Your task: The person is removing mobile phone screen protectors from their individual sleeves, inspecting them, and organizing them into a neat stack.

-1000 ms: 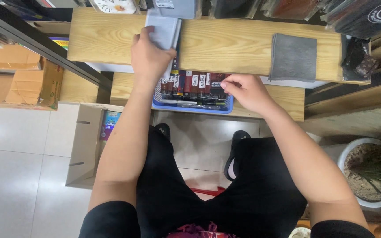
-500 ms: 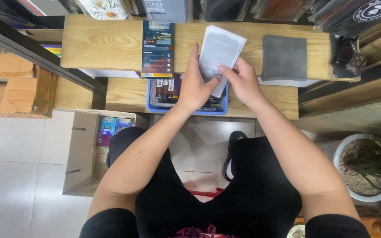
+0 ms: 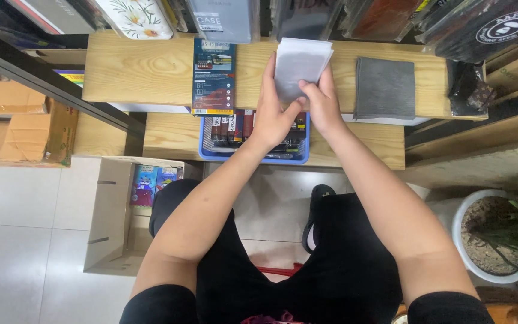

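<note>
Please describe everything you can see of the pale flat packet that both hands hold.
The pale packet is a thin, flat, whitish-grey rectangle, perhaps a plastic sleeve. It is held above the wooden shelf, slightly tilted. The left hand grips its left edge and the right hand pinches its lower edge. Nothing else touches it.

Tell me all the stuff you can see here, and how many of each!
Clear plastic sleeve: one, see-through whitish, held in both hands above the wooden shelf.
Flat packet: one, dark blue, lying on the shelf left of the hands.
Grey cloth: one, square, on the shelf at the right.
Blue basket: one, on the lower shelf under the hands, full of small packets, too many to count.
Cardboard box: one, brown, open on the floor at the left, colourful packs inside.
Plant pot: one, white, green leaves, lower right.
Left hand: grips the sleeve's left side.
Right hand: pinches its lower edge.
</note>
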